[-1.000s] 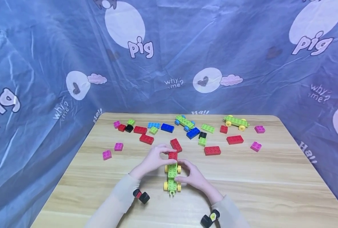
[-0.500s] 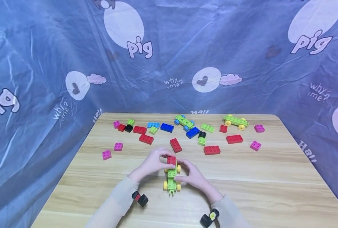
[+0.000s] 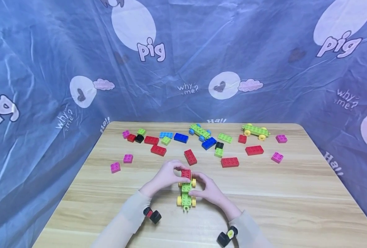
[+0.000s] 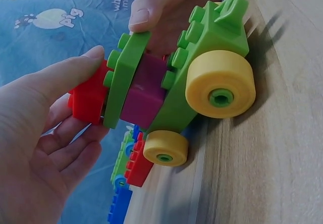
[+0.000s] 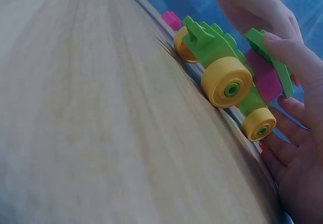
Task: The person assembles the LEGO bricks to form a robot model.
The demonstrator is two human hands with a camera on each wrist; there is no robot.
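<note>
My left hand [image 3: 168, 176] pinches a red toy brick [image 4: 90, 100] between thumb and fingers, at the studded top of a flat green plate [image 4: 125, 77]. Beneath that plate sits a magenta brick [image 4: 144, 90], and the stack stands on a green wheeled car base [image 3: 186, 199] with yellow wheels. In the right wrist view the plate and magenta brick look slightly tilted on the base [image 5: 214, 45]. My right hand [image 3: 210, 191] holds the green plate from the right, thumb at its near end and fingers at the far end. The base's wheels rest on the table.
Loose red bricks [image 3: 190, 157], blue bricks [image 3: 181, 138] and magenta bricks [image 3: 115, 167] lie scattered beyond and beside the hands. Two more wheeled bases stand at the back, one with blue wheels [image 3: 200, 131], one with yellow wheels [image 3: 255, 130]. A blue printed cloth [image 3: 158, 103] surrounds the table.
My left hand has brought the red brick a little toward me, from the far end of the car onto the green plate. Over the last half second both hands have hardly moved.
</note>
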